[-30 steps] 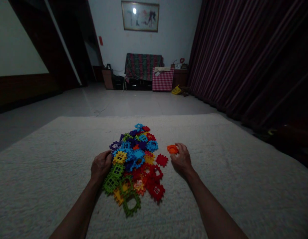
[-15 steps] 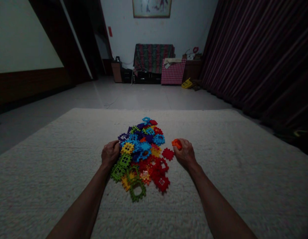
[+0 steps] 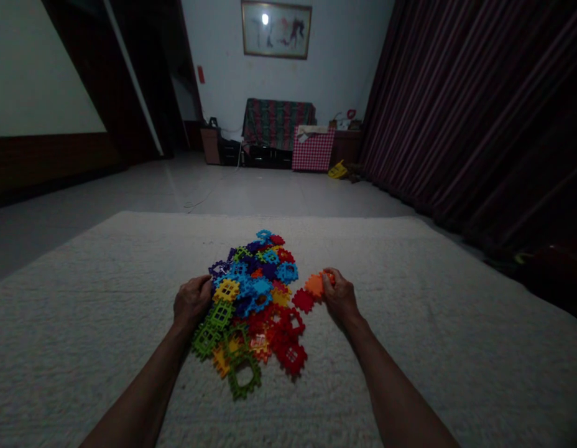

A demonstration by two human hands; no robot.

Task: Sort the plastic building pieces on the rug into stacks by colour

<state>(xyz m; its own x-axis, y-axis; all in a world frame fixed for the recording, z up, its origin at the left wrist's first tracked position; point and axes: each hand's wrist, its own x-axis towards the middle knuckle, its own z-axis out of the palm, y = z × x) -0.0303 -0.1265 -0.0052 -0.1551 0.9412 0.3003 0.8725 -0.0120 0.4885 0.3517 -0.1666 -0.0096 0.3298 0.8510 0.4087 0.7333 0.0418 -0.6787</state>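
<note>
A: How is the grip of the right hand (image 3: 341, 296) to be described?

B: Between its thumb and fingers, an orange toothed piece (image 3: 315, 285) is pinched, to the right of the pile (image 3: 258, 288).

A: Is the red toothed piece (image 3: 303, 300) touched by it?

B: Their edges are seen to meet, but whether they are touching or only overlapped in the view cannot be told.

A: And the left hand (image 3: 192, 300)?

B: It is curled and placed against the left side of the pile, near a yellow window piece (image 3: 227, 290). Whether anything is pinched there cannot be told, as the fingertips are hidden.

A: Where is the pile found?

B: It is carried by the pale cover (image 3: 438, 323), roughly midway between the left and right edges. The far edge is approached most closely by a light blue piece (image 3: 263, 234). On the side away from that edge, a green frame piece (image 3: 246, 391) is seen, with red window pieces (image 3: 288, 339) to its right.
</note>
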